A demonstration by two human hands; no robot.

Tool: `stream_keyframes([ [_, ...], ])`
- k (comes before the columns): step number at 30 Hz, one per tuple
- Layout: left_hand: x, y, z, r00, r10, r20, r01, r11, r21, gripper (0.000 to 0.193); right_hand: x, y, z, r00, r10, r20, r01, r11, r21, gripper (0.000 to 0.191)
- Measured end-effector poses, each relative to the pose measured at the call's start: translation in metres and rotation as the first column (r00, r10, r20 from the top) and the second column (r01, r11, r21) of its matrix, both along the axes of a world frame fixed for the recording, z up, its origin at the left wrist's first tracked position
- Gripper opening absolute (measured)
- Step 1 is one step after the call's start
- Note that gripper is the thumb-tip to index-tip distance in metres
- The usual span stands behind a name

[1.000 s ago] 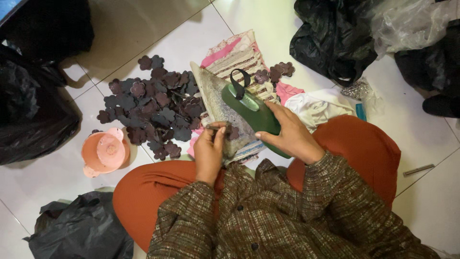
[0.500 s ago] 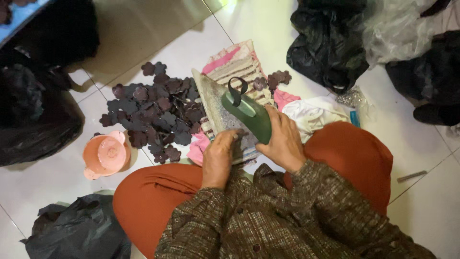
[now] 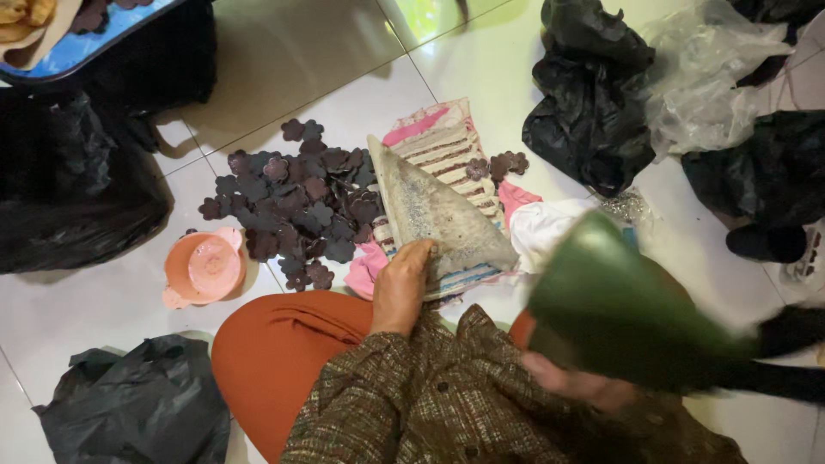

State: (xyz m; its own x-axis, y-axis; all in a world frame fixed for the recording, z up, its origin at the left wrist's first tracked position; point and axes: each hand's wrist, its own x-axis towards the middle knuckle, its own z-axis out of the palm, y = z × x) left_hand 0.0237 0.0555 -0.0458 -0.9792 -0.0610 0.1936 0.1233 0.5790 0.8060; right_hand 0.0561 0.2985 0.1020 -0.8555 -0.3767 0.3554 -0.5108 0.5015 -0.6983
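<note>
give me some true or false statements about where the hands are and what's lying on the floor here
1. The left hand rests on a grey triangular board. True.
2. The right hand holds a red tool. False: it holds a blurred dark green tool.
3. A pile of dark flower-shaped pieces lies on the tiled floor. True.
4. The small pink bowl sits on the board. False: it sits on the floor, left of the pile.
5. A black plastic bag lies on the floor. True.

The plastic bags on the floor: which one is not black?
The clear plastic bag at the top right. It is see-through and whitish, crumpled between black bags; the bag at the bottom left is black too.
</note>
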Motion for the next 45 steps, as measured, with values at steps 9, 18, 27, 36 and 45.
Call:
stream_keyframes([
  [9, -0.003, 0.0, -0.022, 0.987, 0.043, 0.157, -0.027, 0.995, -0.1, 0.012, -0.021, -0.048, -0.021, 0.955, -0.16, 0.248, 0.039, 0.901, 0.431, 0.099],
  [18, -0.004, -0.001, 0.008, 0.997, 0.025, 0.069, -0.025, 1.0, 0.001, 0.024, -0.006, 0.008, -0.014, 0.807, -0.44, 0.393, 0.195, 0.827, 0.527, 0.095],
  [27, -0.004, -0.001, 0.012, 0.978, 0.017, 0.208, -0.026, 0.999, 0.042, 0.024, -0.016, -0.03, -0.037, 0.972, -0.12, 0.203, 0.063, 0.961, 0.269, 0.095],
  [36, -0.003, -0.003, 0.011, 1.0, 0.026, -0.006, -0.026, 1.0, 0.002, 0.026, -0.003, -0.004, -0.03, 0.831, -0.16, 0.533, 0.149, 0.987, 0.065, 0.067],
  [45, -0.003, -0.004, 0.003, 0.975, -0.002, 0.22, 0.02, 0.997, -0.08, 0.019, -0.026, -0.041, -0.037, 0.904, -0.097, 0.417, 0.023, 0.984, 0.179, 0.084],
])
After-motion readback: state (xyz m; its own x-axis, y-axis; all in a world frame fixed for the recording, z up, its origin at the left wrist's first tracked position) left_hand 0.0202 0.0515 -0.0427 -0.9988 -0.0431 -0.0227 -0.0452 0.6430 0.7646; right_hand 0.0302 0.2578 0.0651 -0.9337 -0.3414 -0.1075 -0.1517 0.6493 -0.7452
